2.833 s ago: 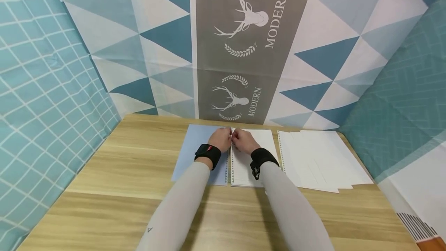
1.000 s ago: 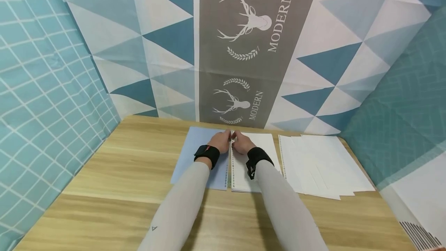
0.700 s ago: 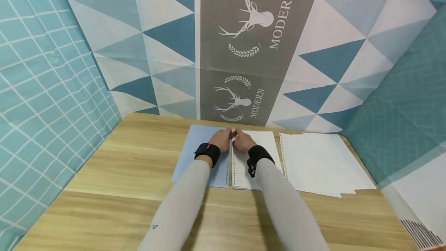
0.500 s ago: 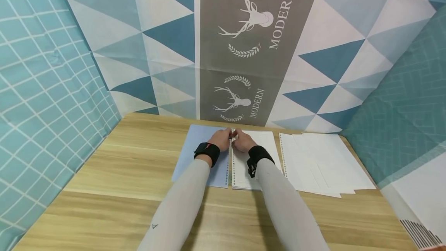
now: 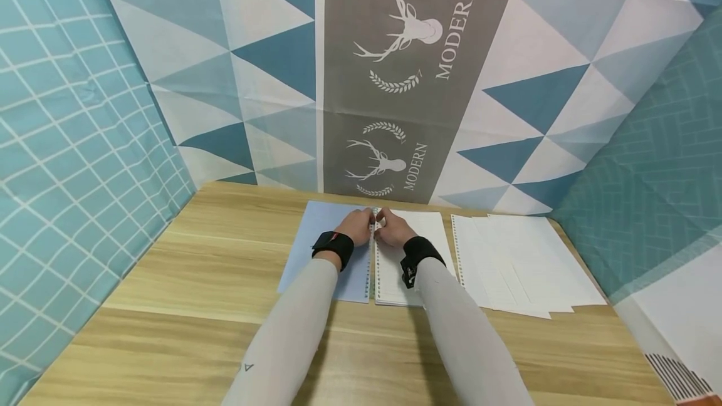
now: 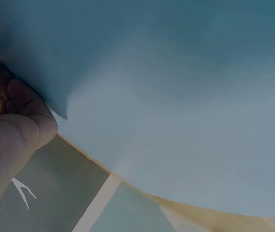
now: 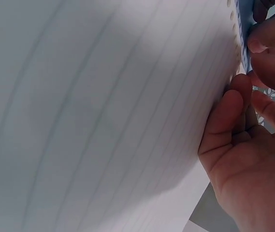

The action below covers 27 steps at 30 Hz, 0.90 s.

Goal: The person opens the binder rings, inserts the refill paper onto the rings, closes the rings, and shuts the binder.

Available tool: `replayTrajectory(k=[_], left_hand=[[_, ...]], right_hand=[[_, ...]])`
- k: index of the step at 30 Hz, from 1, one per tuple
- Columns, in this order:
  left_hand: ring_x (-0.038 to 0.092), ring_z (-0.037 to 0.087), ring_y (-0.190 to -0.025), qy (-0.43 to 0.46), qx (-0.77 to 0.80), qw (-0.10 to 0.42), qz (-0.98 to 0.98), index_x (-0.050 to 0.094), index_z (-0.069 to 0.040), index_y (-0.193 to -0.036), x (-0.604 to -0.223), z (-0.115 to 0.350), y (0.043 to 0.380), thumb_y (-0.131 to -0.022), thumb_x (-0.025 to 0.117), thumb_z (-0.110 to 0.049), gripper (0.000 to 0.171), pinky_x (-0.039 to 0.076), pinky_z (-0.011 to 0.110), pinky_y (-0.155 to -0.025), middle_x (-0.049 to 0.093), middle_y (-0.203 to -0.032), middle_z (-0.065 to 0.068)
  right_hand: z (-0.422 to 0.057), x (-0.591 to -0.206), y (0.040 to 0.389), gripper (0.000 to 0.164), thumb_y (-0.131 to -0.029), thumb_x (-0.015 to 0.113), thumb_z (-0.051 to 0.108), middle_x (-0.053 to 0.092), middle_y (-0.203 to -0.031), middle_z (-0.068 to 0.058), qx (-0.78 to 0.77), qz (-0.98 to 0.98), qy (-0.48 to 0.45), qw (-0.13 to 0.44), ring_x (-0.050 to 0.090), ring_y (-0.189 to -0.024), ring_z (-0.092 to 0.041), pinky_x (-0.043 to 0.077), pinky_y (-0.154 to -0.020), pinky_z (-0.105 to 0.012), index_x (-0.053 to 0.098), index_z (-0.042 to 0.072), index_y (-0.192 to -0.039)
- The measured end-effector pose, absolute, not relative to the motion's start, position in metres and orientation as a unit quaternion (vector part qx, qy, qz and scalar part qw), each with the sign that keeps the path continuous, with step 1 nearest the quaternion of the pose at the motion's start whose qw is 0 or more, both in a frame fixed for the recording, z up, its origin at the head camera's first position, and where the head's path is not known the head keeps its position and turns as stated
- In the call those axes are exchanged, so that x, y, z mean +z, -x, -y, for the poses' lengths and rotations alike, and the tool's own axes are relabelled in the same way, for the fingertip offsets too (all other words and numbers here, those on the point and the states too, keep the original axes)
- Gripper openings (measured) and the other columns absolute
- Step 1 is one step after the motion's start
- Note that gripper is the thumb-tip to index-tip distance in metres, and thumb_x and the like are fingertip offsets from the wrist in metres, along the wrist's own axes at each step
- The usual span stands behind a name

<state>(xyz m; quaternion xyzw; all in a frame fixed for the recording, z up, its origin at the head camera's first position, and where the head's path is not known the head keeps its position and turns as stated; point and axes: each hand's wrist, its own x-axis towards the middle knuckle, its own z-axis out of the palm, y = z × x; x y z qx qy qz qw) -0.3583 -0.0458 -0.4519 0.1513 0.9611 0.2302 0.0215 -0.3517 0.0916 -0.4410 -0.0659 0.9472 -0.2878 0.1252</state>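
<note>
At 12 o'clock on a wooden bench (image 5: 197, 268), a blue cover (image 5: 316, 224) lies with lined pages (image 5: 429, 230) just beside it at 3 o'clock, punched edges facing. The left hand (image 5: 356, 227) and right hand (image 5: 396, 232) sit close together at the gap's far end, fingers curled; whether they grip anything is hidden. The cover looks light and bendy, the paper limper, likely to tear at the holes; best held along solid margins.

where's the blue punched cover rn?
In the head view, the blue punched cover lies on the wooden table, just left of the lined paper stack, with the left hand at its far right corner.
</note>
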Motion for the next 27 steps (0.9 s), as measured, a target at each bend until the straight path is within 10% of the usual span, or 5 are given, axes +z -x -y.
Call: replayTrajectory(k=[27], left_hand=[[0.056,0.023,-0.094,-0.164,0.222,0.021,-0.961,0.061,-0.006,-0.126,-0.4579,0.0492,0.3598,-0.096,0.06,-0.002,0.029,0.051,0.037,-0.09,0.065,-0.104,0.011]], right_hand=[[-0.0911,-0.4459,0.3542,0.034,-0.098,0.059,0.019,0.063,-0.105,-0.017,-0.268,-0.954,0.082,0.109,0.055,-0.097,-0.031,0.044,-0.089,-0.043,0.048,0.014,-0.129]])
